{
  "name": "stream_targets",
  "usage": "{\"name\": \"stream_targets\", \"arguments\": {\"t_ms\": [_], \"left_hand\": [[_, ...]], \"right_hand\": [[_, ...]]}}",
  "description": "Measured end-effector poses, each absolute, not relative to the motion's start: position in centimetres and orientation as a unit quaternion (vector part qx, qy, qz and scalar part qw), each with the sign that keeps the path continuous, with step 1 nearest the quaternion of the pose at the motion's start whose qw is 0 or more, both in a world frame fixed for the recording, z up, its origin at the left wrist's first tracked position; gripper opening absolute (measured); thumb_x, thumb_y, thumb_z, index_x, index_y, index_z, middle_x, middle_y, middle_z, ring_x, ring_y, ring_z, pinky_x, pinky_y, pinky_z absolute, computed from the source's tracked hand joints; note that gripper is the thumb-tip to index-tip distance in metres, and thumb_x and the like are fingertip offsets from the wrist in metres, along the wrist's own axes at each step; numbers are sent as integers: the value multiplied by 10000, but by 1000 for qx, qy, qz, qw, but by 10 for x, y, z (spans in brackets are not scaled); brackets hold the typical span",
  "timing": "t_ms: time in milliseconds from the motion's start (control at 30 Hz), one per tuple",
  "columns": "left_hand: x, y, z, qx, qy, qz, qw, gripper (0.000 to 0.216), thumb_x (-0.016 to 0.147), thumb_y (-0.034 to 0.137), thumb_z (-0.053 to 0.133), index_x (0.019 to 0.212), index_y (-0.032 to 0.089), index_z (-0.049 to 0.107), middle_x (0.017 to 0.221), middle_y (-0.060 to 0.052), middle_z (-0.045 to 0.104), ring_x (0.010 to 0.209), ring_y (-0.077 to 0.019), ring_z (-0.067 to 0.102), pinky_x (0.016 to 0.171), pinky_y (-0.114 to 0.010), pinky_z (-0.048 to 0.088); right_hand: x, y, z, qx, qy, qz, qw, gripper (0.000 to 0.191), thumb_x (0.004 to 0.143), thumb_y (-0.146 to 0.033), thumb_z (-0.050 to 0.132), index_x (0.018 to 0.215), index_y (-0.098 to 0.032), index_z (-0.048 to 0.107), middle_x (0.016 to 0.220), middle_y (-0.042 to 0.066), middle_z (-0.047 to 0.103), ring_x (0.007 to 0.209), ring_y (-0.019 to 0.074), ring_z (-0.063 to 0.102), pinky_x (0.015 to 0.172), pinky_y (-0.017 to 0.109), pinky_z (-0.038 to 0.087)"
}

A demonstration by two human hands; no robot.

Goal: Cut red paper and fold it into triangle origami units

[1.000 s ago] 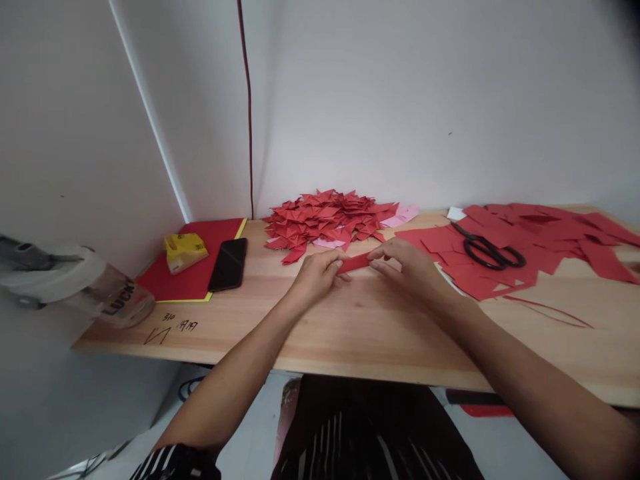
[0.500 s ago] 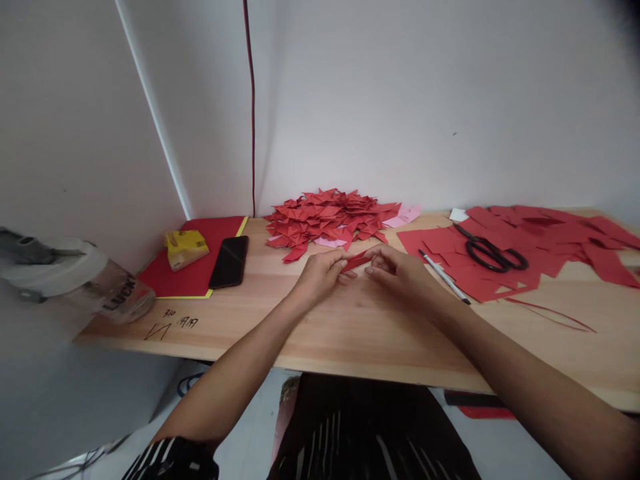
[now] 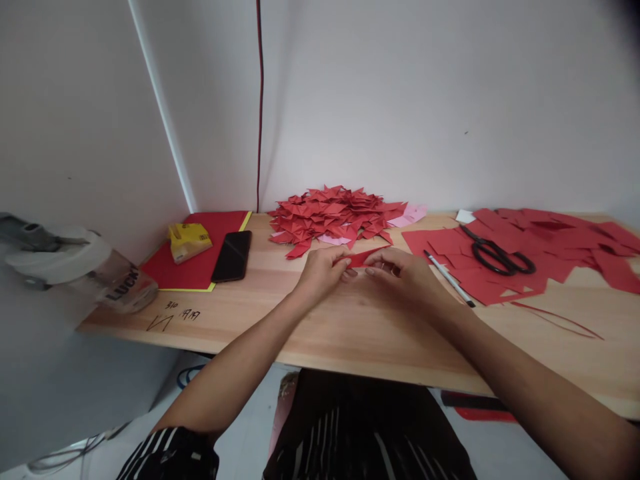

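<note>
A narrow piece of folded red paper (image 3: 361,258) is held above the wooden table between my two hands. My left hand (image 3: 324,272) pinches its left end between thumb and fingers. At its right end, my right hand (image 3: 397,269) is closed with the fingertips on the paper. Just behind the hands lies a heap of folded red paper pieces (image 3: 335,217), with some pink paper among them. The fingers hide part of the held piece.
To the right are red paper sheets (image 3: 560,257), black-handled scissors (image 3: 495,255), a pen (image 3: 450,279) and thin red strips (image 3: 557,320). On the left are a phone (image 3: 231,257), a yellow packet (image 3: 190,241) on a red folder (image 3: 163,273), and a lidded cup (image 3: 123,283).
More of the red paper shows between my hands, and its right end now points up past my right fingers. The whole view has shifted slightly.
</note>
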State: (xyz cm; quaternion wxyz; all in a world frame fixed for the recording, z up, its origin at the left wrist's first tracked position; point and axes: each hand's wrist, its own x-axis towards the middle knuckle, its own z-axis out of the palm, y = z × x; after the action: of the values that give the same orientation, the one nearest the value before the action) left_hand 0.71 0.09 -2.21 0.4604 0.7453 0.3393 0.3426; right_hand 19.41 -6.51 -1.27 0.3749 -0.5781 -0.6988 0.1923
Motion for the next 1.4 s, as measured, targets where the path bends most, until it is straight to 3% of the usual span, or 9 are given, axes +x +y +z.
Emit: {"name": "stream_targets", "arguments": {"t_ms": [433, 600, 967, 1133, 1300, 1400], "left_hand": [[7, -1, -21, 765, 336, 363, 412, 213, 861, 125, 496, 951, 145, 688, 789, -43, 709, 671, -135, 691, 603, -221, 528], [6, -1, -18, 797, 357, 359, 328, 238, 840, 126, 521, 982, 169, 707, 895, -37, 724, 653, -114, 651, 675, -235, 514], [5, 1, -19, 800, 346, 364, 329, 277, 835, 116, 522, 1020, 179, 717, 920, -39, 734, 700, -135, 653, 743, -270, 516], [5, -1, -16, 833, 318, 357, 279, 324, 816, 62, 502, 998, 197, 732, 968, -31, 744, 883, -160, 667, 841, -278, 487], [5, -6, -15, 866, 297, 310, 257, 397, 764, 11, 450, 966, 184, 744, 978, -43, 750, 873, -164, 675, 820, -266, 479], [6, -7, -14, 876, 295, 289, 248, 418, 743, 10, 440, 975, 181, 743, 982, -51, 749, 877, -169, 674, 811, -265, 474]], "right_hand": [[193, -61, -20, -593, -657, 271, 377, 215, 800, -396, 619, 890, -201, 613, 706, 4, 571, 596, 130, 471, 549, 259, 362], [190, -60, -21, -601, -662, 264, 362, 259, 778, -411, 636, 933, -203, 627, 700, -1, 575, 574, 126, 457, 528, 255, 348], [187, -65, -18, -593, -682, 245, 351, 72, 803, -285, 592, 794, -215, 578, 698, -3, 564, 599, 134, 467, 550, 259, 362], [189, -64, -16, -571, -730, 148, 346, 70, 834, -236, 558, 776, -216, 590, 800, 35, 584, 697, 167, 503, 643, 298, 399], [192, -60, -20, -540, -751, 51, 377, 61, 842, -233, 554, 810, -217, 604, 941, 92, 617, 941, 254, 538, 819, 393, 421], [192, -59, -21, -550, -747, 41, 371, 64, 844, -237, 547, 810, -217, 597, 933, 87, 642, 928, 257, 548, 848, 421, 408]]}}
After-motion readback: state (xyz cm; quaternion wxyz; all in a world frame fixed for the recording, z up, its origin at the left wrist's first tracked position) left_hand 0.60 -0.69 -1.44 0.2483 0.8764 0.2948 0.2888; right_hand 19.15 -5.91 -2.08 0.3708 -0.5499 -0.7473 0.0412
